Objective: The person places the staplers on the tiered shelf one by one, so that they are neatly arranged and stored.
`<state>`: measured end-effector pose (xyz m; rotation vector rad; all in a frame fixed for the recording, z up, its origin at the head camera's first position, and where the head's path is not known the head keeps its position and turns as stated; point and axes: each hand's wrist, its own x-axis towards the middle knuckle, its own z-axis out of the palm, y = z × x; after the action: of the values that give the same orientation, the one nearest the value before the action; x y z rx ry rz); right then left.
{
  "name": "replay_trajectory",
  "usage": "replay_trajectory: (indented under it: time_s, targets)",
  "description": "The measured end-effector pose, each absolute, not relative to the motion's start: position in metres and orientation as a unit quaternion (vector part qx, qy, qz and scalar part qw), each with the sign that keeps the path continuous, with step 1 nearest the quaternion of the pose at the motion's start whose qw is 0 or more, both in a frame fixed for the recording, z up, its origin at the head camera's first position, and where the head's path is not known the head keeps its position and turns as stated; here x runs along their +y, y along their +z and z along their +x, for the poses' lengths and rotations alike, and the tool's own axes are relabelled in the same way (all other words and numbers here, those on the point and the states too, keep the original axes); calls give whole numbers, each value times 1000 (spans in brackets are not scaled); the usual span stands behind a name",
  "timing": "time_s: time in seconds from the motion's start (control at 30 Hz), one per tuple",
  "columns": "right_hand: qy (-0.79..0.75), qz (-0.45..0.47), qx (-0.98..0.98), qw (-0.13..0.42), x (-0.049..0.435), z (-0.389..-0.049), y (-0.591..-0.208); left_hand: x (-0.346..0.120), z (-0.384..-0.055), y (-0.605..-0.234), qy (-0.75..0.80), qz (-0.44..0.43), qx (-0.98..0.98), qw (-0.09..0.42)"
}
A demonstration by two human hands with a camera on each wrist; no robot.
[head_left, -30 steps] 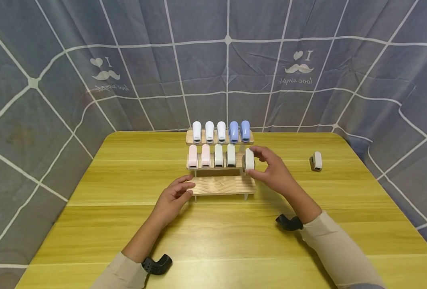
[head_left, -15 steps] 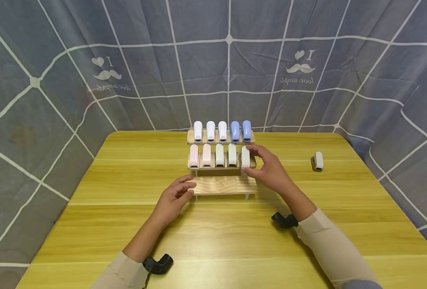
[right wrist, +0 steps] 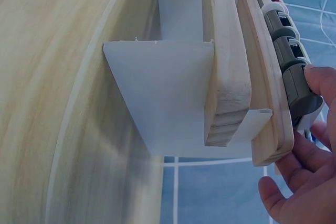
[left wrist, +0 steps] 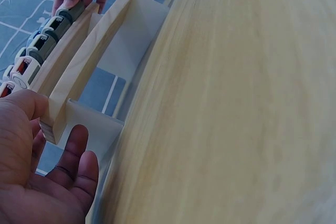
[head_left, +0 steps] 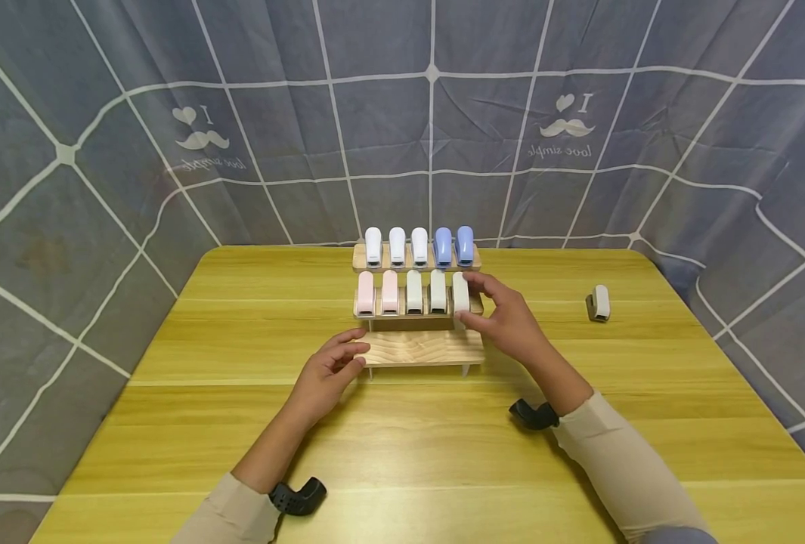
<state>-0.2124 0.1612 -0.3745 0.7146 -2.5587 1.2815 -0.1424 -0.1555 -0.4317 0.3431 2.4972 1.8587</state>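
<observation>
A tiered wooden rack (head_left: pixel 419 349) stands on the table, small staplers lined up on its two upper shelves. At the right end of the middle shelf, my right hand (head_left: pixel 509 317) holds a whitish mini stapler (head_left: pixel 460 293) between thumb and fingers. Its grey underside (right wrist: pixel 302 90) shows in the right wrist view, close beside the neighbouring grey-based stapler (right wrist: pixel 290 51). My left hand (head_left: pixel 326 376) grips the left end of the lowest shelf; in the left wrist view the thumb touches the board (left wrist: pixel 79 72), and two fingers curl loosely below it.
Pink staplers (head_left: pixel 366 293) and pale grey ones (head_left: pixel 413 292) share the middle shelf. White staplers (head_left: pixel 397 247) and blue ones (head_left: pixel 443 247) line the top shelf. Another whitish stapler (head_left: pixel 600 302) lies on the table (head_left: pixel 416 468) at right. A grid-patterned curtain (head_left: pixel 388 136) hangs behind.
My right hand has moved slightly left with the stapler, which now stands in line with the others on the middle shelf. The left hand has stayed in place.
</observation>
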Motion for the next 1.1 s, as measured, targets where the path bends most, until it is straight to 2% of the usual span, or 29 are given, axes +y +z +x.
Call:
replay_trajectory:
  time_s: [1.1]
  targets:
    - [456,223,-857,84,160,-214,-379,-156,-142,-431,590,109,800,6]
